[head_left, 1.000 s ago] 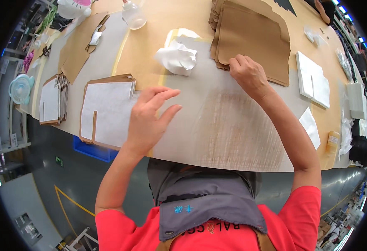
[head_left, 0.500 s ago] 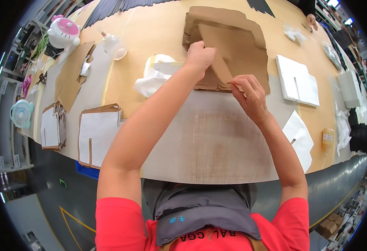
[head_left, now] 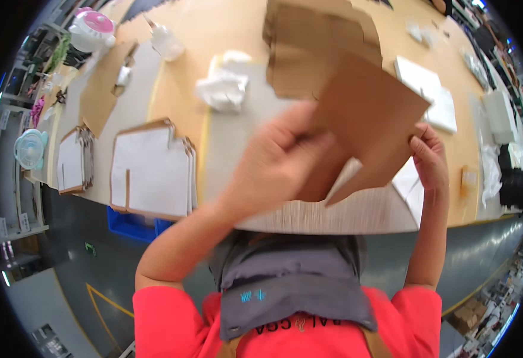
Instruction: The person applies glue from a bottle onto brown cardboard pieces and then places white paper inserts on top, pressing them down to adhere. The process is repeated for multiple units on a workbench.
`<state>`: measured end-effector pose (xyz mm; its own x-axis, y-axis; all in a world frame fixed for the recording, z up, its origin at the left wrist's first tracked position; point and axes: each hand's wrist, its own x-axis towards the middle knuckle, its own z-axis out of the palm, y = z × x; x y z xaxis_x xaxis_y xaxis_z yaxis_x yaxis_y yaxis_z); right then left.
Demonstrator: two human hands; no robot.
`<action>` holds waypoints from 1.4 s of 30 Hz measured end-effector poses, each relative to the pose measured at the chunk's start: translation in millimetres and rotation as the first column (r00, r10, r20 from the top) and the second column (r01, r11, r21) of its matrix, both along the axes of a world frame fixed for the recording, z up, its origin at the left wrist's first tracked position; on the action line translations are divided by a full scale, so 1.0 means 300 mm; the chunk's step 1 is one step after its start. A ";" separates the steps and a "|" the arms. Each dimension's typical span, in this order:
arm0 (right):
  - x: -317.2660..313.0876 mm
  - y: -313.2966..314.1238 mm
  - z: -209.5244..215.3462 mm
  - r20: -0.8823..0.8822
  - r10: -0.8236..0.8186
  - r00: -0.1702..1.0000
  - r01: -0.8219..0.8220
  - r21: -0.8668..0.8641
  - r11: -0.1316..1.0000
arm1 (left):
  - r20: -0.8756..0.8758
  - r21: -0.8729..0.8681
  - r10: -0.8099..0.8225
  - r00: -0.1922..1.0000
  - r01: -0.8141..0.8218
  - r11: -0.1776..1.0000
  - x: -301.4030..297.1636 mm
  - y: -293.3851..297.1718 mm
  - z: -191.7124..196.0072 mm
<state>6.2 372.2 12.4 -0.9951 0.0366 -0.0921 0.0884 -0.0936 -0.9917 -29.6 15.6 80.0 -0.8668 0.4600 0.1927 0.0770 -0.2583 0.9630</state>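
Left hand, blurred, and right hand each show a closed grip on opposite edges of a brown panel, held above the surface at two o'clock. A brown stack lies at one o'clock

Bright blue characters stand on the grey apron at six o'clock. Just below, black capitals flank a small tan emblem on the red shirt, upside down and partly covered. Toward eight o'clock, the floor bears a green sign, apparently too small to read.
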 end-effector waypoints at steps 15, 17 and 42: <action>0.199 -0.255 -0.083 0.074 -0.220 0.973 0.127 0.622 0.772 | -0.215 -0.734 0.106 0.971 -0.232 0.638 0.077 -0.113 -0.309; 0.206 -0.254 -0.079 0.093 -0.209 0.974 0.082 0.710 0.700 | -0.325 -0.771 0.057 0.944 -0.299 0.563 0.082 -0.111 -0.305; 0.526 0.946 -0.057 -0.051 -0.689 0.723 0.689 0.115 0.715 | -0.631 -0.680 -0.269 0.728 -0.352 0.643 0.117 0.021 -0.407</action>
<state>164.1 656.1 -4.8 -0.6906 0.7223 -0.0368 0.0420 -0.0108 -0.9991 5.4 22.0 -42.1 -0.6788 0.6675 0.3059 0.7142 0.5033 0.4865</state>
